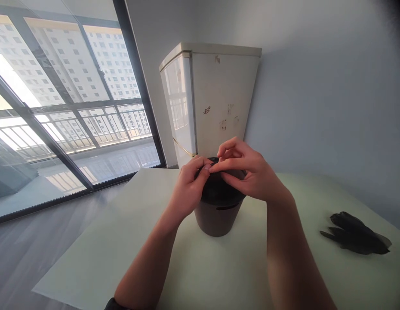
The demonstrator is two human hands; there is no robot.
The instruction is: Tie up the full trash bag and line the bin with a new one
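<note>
A dark grey-brown trash bin (216,221) stands upright on the pale green tabletop. A black trash bag (221,191) lines it and is folded down over its rim. My left hand (192,183) is closed on the bag at the left of the rim, its thumb towards me and its fingers partly hidden behind. From the right, my right hand (247,170) reaches over the bin's mouth. Its index fingertip meets my left thumb, and its thumb rests against the bag, with the film between them. The other right fingers are curled above. The inside of the bin is mostly hidden by both hands.
Black crumpled bags (358,234) lie on the table (129,232) at the right. Behind the table stands a white refrigerator (224,86) with worn spots, beside a grey wall. A dark-framed glass sliding door (67,103) is at the left, with a railed balcony beyond.
</note>
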